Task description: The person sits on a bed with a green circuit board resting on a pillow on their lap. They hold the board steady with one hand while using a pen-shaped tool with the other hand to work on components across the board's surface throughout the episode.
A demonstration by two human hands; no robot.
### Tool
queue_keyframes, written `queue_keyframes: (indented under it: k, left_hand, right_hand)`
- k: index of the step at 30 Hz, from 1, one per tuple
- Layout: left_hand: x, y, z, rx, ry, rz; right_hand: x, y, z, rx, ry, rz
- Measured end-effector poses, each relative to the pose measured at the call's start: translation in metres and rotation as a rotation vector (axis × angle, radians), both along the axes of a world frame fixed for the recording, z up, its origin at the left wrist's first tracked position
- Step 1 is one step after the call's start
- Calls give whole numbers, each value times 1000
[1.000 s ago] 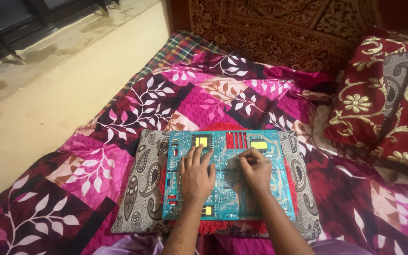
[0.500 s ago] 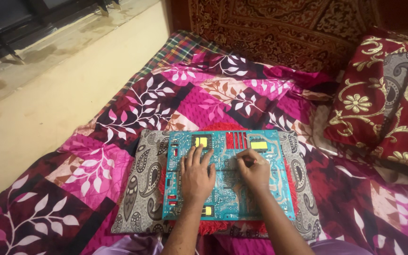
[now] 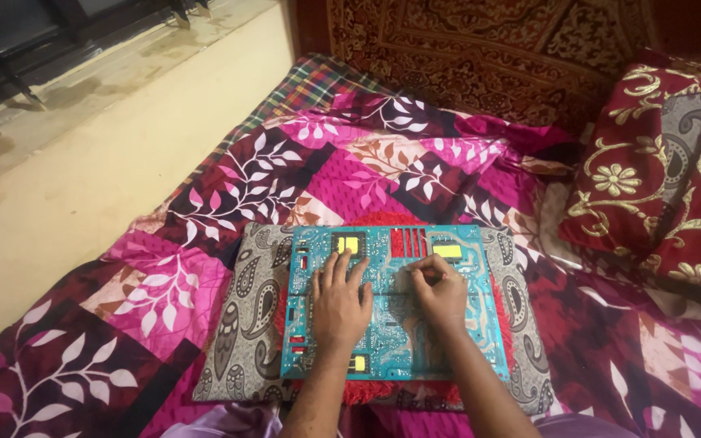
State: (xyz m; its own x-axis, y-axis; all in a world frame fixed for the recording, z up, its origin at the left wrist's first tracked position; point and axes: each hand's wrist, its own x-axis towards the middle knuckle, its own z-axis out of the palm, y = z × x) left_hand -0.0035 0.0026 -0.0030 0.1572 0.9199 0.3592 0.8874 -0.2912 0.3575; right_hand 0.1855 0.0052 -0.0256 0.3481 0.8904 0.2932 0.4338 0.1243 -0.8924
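A teal circuit board [image 3: 403,341] with yellow and red parts lies flat on a grey paisley cushion [image 3: 241,324] on the bed. My left hand [image 3: 338,300] rests palm down on the board's left half, fingers spread. On the board's middle right my right hand [image 3: 440,288] has its fingers curled and pinched together near the surface; whether a small tool or part sits between them is too small to tell.
A pink and maroon leaf-print bedsheet [image 3: 350,162] covers the bed. Dark red pillows with gold patterns [image 3: 659,178] stand at the right. A patterned headboard [image 3: 480,49] rises at the back. Pale floor [image 3: 83,154] runs along the left edge.
My right hand has slid slightly down and left across the board, away from the yellow part at the upper right. The left hand has stayed in place.
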Motion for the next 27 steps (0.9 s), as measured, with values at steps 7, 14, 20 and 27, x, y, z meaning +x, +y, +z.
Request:
queue_keyframes:
  k: [7,14,20,27]
  left_hand:
    - [-1,0,2,6,-7,2]
    - [0,0,2,-43,11,5]
    - [0,1,0,-44,22,8]
    - [1,1,0,-46,6,10]
  right_hand:
    - [-5,0,2,1,-28,2]
    - [0,2,-7,4,60,62]
    - [3,4,-17,42,173,86]
    - [4,2,-13,38,109,85]
